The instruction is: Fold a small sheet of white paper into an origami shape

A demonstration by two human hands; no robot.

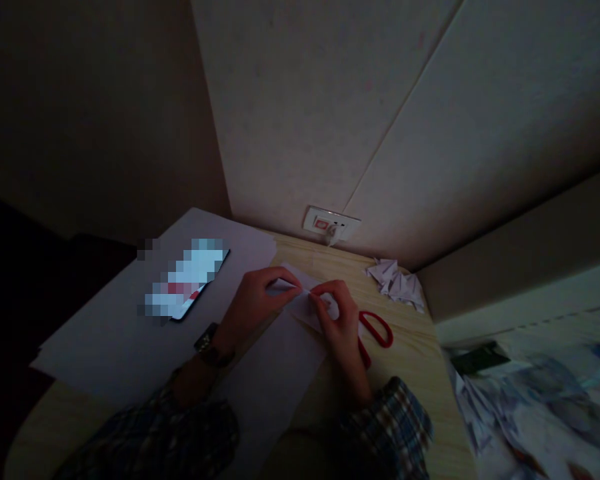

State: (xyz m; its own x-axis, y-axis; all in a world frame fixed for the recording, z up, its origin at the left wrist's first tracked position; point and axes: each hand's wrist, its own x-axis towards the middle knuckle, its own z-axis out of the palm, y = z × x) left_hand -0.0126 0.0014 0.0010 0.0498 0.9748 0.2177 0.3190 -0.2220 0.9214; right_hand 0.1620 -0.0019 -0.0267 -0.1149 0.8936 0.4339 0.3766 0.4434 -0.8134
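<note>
Between both hands is a folded piece of white paper (304,308), raised a little over the table. My left hand (260,293), with a dark watch (209,343) on its wrist, pinches the paper's left side. On the other side, my right hand (337,310) pinches it between thumb and forefinger, the fingertips of both hands close together. Part of the paper is hidden by the fingers. Just right of my right hand, red-handled scissors (377,329) lie on the table, their blades covered from sight. A white sheet (275,380) lies beneath my forearms.
On large white sheets (130,333) at the left rests a lit phone (187,280), its screen blurred. Folded paper pieces (395,283) sit at the wooden table's (410,373) back right corner. A wall socket (330,223) holds a plug. More folded papers (475,407) lie lower right.
</note>
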